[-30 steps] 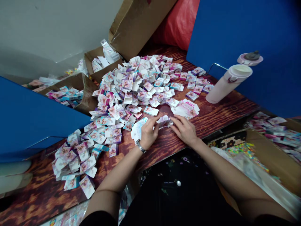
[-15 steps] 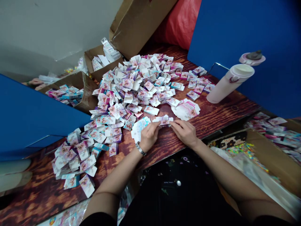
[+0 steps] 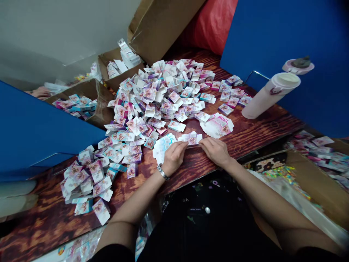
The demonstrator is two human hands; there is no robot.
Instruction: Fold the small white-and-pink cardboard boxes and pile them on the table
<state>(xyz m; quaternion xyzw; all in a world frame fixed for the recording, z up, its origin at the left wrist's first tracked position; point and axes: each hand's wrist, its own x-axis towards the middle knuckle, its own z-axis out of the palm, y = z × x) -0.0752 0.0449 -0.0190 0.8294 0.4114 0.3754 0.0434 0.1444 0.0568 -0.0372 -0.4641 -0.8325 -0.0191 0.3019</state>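
Both of my hands pinch one small pink-and-white printed carton (image 3: 191,138) just above the wooden table (image 3: 253,134). My left hand (image 3: 173,156), with a metal watch at the wrist, grips the carton's left end and also keeps a stack of flat white cards (image 3: 161,146) under its fingers. My right hand (image 3: 216,151) holds the carton's right end. Beyond the hands lies a big heap of the same small cartons (image 3: 160,98). A loose stack of flat carton blanks (image 3: 217,125) lies just past my right hand.
A second heap of cartons (image 3: 89,180) lies at the near left. Open cardboard boxes (image 3: 89,95) with more cartons stand at the back left. A white bottle (image 3: 268,96) with its lid flipped up stands at the right. Blue dividers flank the table.
The carton has been drawn out flatter and wider between my hands. The view has shifted slightly; the hands stay in the same spot.
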